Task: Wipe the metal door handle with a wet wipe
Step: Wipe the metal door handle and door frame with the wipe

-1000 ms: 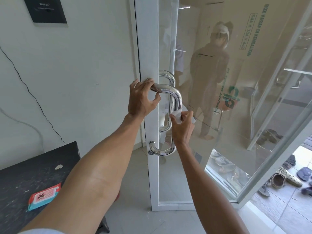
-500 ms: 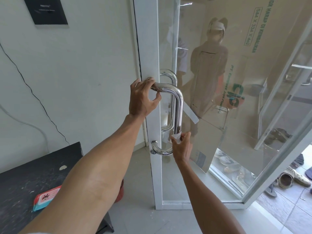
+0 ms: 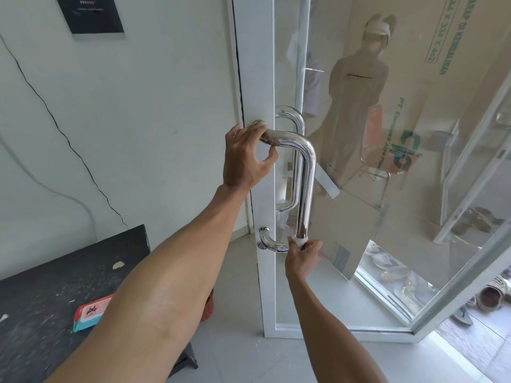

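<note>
A shiny chrome D-shaped door handle is fixed to the white frame of a glass door. My left hand grips the handle's top horizontal arm beside the frame. My right hand is wrapped round the lower bend of the handle, holding a white wet wipe pressed against the metal. Only a small fold of the wipe shows above my fingers.
A second handle sits on the far side of the glass. A black table at the lower left carries a wet wipe pack. Cardboard boxes lean behind the glass. Shoes lie on the floor at the lower right.
My right hand has slid the wipe down the vertical bar, from its upper part to the lower bend. My left hand has stayed on the top arm.
</note>
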Tool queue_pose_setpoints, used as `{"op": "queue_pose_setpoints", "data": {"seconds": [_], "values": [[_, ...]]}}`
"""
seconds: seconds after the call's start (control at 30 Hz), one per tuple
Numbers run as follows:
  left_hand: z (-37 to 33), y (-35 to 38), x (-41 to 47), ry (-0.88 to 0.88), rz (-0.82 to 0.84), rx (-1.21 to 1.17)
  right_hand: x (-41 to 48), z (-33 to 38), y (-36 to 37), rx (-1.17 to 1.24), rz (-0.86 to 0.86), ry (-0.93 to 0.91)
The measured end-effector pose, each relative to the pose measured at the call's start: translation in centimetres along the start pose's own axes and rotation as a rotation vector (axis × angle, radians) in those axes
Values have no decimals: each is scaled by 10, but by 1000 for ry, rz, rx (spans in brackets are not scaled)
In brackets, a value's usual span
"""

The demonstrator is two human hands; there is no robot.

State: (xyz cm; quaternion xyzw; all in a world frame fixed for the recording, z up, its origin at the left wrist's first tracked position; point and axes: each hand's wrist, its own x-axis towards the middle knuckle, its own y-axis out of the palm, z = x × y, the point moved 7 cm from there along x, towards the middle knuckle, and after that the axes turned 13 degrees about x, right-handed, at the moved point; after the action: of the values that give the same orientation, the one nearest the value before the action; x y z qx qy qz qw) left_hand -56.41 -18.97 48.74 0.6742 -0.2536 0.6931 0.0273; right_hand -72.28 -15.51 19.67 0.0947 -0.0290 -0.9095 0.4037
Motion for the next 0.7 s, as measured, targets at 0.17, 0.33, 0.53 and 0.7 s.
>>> {"op": "queue_pose_setpoints", "data": {"seconds": [0.17,0.33,0.53,0.7], "values": [[-2,-2,-1,-5,-7,-3,-21,-15,9,206,-124,243],[-3,-4,-2,-15,-10,-9,-36,-29,22,362,-182,465],[-4,-3,-3,-44,10,-15,-49,-28,30,405,-174,673],[-4,-2,-2,-51,18,-12,-53,-24,41,398,-214,749]]}}
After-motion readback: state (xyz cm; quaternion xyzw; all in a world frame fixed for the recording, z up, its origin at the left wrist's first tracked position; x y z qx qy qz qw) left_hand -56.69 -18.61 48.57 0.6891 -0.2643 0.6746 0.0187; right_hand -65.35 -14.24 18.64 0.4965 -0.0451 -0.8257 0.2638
